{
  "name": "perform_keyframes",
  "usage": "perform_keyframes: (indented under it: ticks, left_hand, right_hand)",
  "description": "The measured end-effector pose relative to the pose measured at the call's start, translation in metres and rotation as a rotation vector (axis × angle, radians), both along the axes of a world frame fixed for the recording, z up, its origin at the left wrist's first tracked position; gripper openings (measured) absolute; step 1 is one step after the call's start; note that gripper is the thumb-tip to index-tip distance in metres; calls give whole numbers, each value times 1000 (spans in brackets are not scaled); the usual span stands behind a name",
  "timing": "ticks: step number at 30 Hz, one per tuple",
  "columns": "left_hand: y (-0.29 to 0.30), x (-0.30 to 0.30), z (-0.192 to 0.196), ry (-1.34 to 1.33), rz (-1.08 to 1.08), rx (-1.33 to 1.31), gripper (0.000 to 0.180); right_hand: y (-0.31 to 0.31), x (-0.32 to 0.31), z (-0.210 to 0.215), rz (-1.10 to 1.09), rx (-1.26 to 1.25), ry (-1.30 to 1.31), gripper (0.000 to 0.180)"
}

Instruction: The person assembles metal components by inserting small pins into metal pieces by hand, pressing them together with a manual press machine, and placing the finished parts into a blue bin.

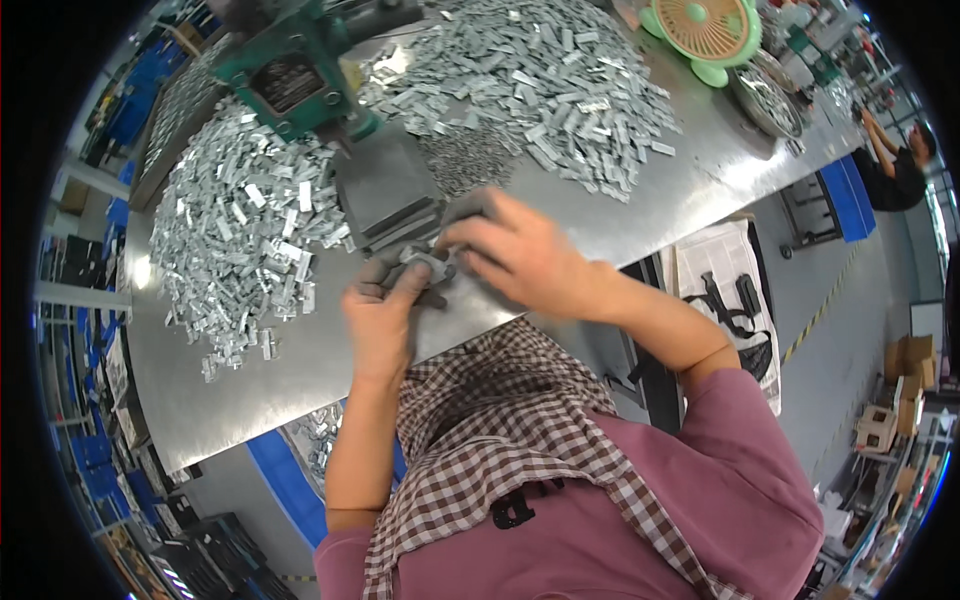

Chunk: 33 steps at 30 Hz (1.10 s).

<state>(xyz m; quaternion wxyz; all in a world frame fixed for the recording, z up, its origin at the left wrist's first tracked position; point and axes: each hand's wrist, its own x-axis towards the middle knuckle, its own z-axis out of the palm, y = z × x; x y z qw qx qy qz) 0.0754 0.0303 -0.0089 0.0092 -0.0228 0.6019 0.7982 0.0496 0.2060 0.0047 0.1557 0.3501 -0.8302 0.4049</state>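
My left hand (pixel 378 318) is closed around a small silver metal part (pixel 428 262), pinched between thumb and fingers just above the table's front area. My right hand (pixel 535 258) reaches in from the right, its fingers bent together at the part and slightly blurred. Whatever its fingertips hold is too small and too hidden to name. Dark coverings or stains show on the fingertips. Just beyond both hands stands the dark flat metal block (pixel 385 185) below a green bench press (pixel 290 90). A heap of tiny metal pieces (pixel 465 158) lies beside the block.
A large pile of silver metal parts (pixel 235 230) lies left of the press, and another pile (pixel 560 90) lies beyond it on the steel table (pixel 690 180). A green fan (pixel 705 30) and a metal bowl (pixel 768 100) stand far right. Another person (pixel 895 170) sits beyond.
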Motion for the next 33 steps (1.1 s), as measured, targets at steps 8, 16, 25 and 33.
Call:
perform_keyframes:
  ticks: [8,16,25,33]
  left_hand:
    - [-7,-11,-4,-189,-238,207,28]
    - [-7,-11,-2,-180,-123,183,21]
    - [4,-13,-7,53,36,-19,23]
    - [-3,-3,2,120,16,-329,20]
  right_hand:
    - [61,-27,-7,-87,86,-108,16]
    - [37,-36,-11,20,339,-74,16]
    - [-22,-13,-8,-85,213,181,34]
    - [-29,-4,-8,-130,172,158,35]
